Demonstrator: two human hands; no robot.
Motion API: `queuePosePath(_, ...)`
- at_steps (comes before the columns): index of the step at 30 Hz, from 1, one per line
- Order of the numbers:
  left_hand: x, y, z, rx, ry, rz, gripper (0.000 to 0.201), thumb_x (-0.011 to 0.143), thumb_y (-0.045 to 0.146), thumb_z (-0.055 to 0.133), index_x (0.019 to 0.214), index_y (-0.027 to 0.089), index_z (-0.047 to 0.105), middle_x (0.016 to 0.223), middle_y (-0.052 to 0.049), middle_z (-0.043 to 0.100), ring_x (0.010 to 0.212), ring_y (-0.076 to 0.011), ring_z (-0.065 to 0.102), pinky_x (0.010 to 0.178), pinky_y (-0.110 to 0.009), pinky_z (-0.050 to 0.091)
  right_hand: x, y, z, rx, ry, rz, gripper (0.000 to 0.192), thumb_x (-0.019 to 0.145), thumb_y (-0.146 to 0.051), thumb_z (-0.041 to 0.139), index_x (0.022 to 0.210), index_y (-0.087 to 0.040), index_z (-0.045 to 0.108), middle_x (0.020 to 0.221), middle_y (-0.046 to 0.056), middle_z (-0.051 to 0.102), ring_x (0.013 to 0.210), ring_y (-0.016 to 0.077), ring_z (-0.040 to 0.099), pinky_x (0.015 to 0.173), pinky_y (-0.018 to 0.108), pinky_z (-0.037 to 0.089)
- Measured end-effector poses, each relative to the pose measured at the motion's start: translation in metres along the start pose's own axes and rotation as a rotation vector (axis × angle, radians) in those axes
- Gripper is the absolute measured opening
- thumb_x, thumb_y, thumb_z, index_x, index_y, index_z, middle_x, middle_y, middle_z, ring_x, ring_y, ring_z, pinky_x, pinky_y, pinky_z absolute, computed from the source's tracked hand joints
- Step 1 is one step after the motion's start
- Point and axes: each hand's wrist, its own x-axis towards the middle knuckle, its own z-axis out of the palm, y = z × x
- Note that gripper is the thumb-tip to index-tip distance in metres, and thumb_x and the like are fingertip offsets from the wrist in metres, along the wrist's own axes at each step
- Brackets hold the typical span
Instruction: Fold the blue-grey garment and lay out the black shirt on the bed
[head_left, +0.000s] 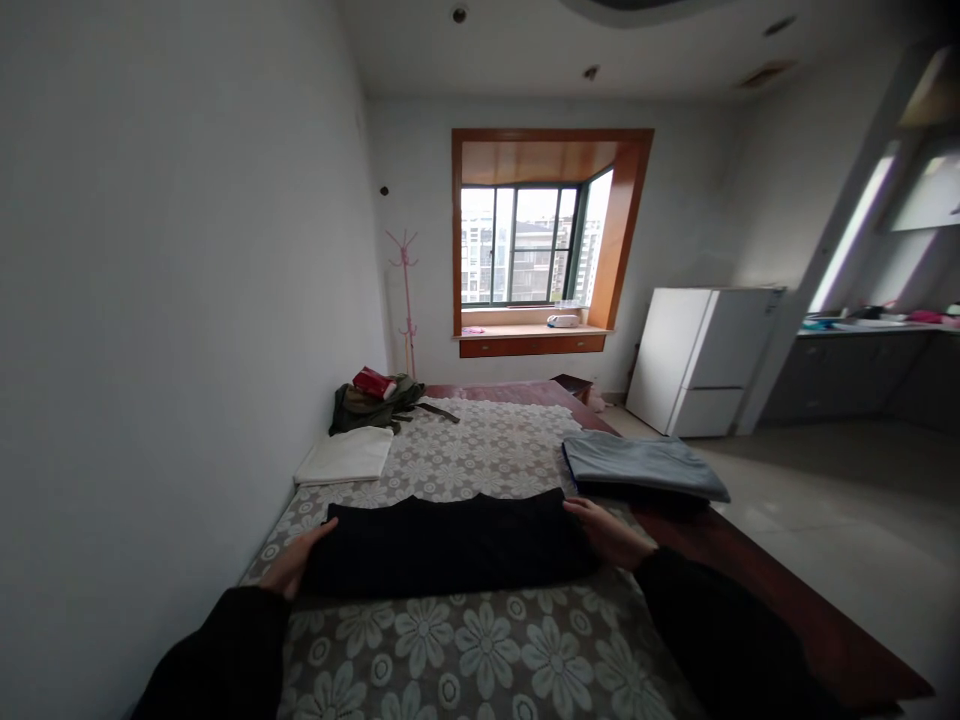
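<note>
You have the black cloth (450, 548) stretched sideways between your 2 hands, across the near half of the flowered tablecloth (487, 645). Your left hand (291, 562) pinches its left end, and your right hand (611, 535) grips its upper right corner with the fingers closed on the fabric — I can't tell whether the lower edge touches the table (795, 600).

Just beyond your right hand sits a folded grey cloth (637, 460) with darker fabric under it, close enough to crowd that side. Past your left hand, by the wall (187, 250), lies a folded white cloth (346, 456); behind it slumps a green bag (367, 408) (a red packet (373, 382) rests on top), its strap (439, 411) trailing over the tablecloth. Farther off stand a pink coat rack (406, 290), the window (517, 245) and a white fridge (705, 340).
</note>
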Motion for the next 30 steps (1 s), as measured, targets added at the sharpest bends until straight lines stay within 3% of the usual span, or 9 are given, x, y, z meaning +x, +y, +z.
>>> queuePosePath(2, 0.022, 0.015, 0.002, 0.135, 0.072, 0.062, 0.036, 0.066, 0.058, 0.070, 0.076, 0.024, 0.069, 0.084, -0.011, 0.078, 0.100, -0.0360, 0.072, 0.089, -0.046, 0.058, 0.018, -0.011, 0.011, -0.061, -0.022, 0.036, 0.061, 0.060, -0.034, 0.083, 0.114, -0.024, 0.058, 0.086, 0.006, 0.070, 0.083, 0.0271, 0.070, 0.075, 0.038, 0.055)
queuePosePath(5, 0.047, 0.027, 0.002, 0.203, 0.155, 0.172, 0.043, 0.054, 0.052, 0.081, 0.082, 0.023, 0.068, 0.093, -0.011, 0.078, 0.106, -0.0376, 0.069, 0.096, -0.047, 0.054, 0.040, -0.020, 0.019, -0.214, -0.060, -0.149, 0.064, 0.054, -0.024, 0.080, 0.114, -0.022, 0.058, 0.086, 0.003, 0.068, 0.081, 0.0247, 0.067, 0.075, 0.035, 0.053)
queuePosePath(8, 0.064, 0.037, -0.003, 0.236, 0.211, 0.313, 0.056, 0.061, 0.058, 0.076, 0.101, 0.020, 0.066, 0.109, -0.011, 0.075, 0.109, -0.0332, 0.068, 0.096, -0.042, 0.054, 0.062, -0.031, 0.013, -0.324, -0.046, -0.355, 0.054, 0.065, -0.026, 0.070, 0.117, -0.022, 0.057, 0.095, 0.003, 0.068, 0.086, 0.0225, 0.066, 0.077, 0.033, 0.052)
queuePosePath(10, 0.077, 0.045, -0.005, 0.264, 0.249, 0.379, 0.058, 0.070, 0.060, 0.068, 0.110, 0.018, 0.063, 0.112, -0.012, 0.074, 0.107, -0.0308, 0.069, 0.091, -0.041, 0.056, 0.081, -0.042, 0.008, -0.496, 0.058, -0.420, 0.052, 0.072, -0.027, 0.062, 0.124, -0.022, 0.053, 0.099, 0.003, 0.067, 0.090, 0.0220, 0.065, 0.080, 0.033, 0.052)
queuePosePath(13, 0.101, 0.058, -0.002, 0.356, 0.313, 0.431, 0.049, 0.075, 0.048, 0.068, 0.113, 0.018, 0.062, 0.112, -0.013, 0.073, 0.107, -0.0308, 0.067, 0.091, -0.042, 0.054, 0.112, -0.056, 0.006, -0.806, 0.205, -0.429, 0.058, 0.075, -0.020, 0.056, 0.132, -0.021, 0.049, 0.108, 0.006, 0.066, 0.101, 0.0233, 0.063, 0.089, 0.035, 0.050)
queuePosePath(16, 0.126, 0.063, 0.009, 0.477, 0.331, 0.446, 0.041, 0.071, 0.031, 0.070, 0.110, 0.020, 0.064, 0.113, -0.013, 0.071, 0.103, -0.0299, 0.068, 0.095, -0.042, 0.050, 0.135, -0.057, 0.012, -0.961, 0.230, -0.421, 0.062, 0.069, -0.011, 0.058, 0.131, -0.019, 0.054, 0.127, 0.012, 0.059, 0.119, 0.0263, 0.055, 0.103, 0.036, 0.040)
queuePosePath(18, 0.138, 0.061, 0.016, 0.543, 0.315, 0.454, 0.035, 0.070, 0.025, 0.069, 0.104, 0.021, 0.066, 0.111, -0.012, 0.071, 0.100, -0.0286, 0.068, 0.096, -0.041, 0.049, 0.143, -0.050, 0.017, -1.050, 0.208, -0.416, 0.054, 0.070, -0.009, 0.059, 0.124, -0.019, 0.061, 0.130, 0.012, 0.058, 0.124, 0.0269, 0.052, 0.107, 0.035, 0.035)
queuePosePath(24, 0.158, 0.048, 0.019, 0.642, 0.288, 0.487, 0.028, 0.071, 0.023, 0.063, 0.098, 0.018, 0.069, 0.107, -0.012, 0.067, 0.097, -0.0270, 0.066, 0.098, -0.039, 0.047, 0.153, -0.032, 0.023, -1.247, 0.129, -0.374, 0.029, 0.074, -0.012, 0.066, 0.102, -0.020, 0.073, 0.113, 0.011, 0.066, 0.115, 0.0277, 0.056, 0.102, 0.037, 0.037)
queuePosePath(30, 0.155, 0.056, 0.014, 0.623, 0.277, 0.503, 0.012, 0.065, 0.023, 0.066, 0.077, 0.021, 0.066, 0.083, -0.007, 0.064, 0.085, -0.0293, 0.066, 0.091, -0.044, 0.049, 0.149, -0.047, 0.025, -1.294, 0.164, -0.454, 0.019, 0.072, -0.009, 0.068, 0.086, -0.021, 0.071, 0.105, 0.010, 0.066, 0.110, 0.0301, 0.055, 0.097, 0.040, 0.039)
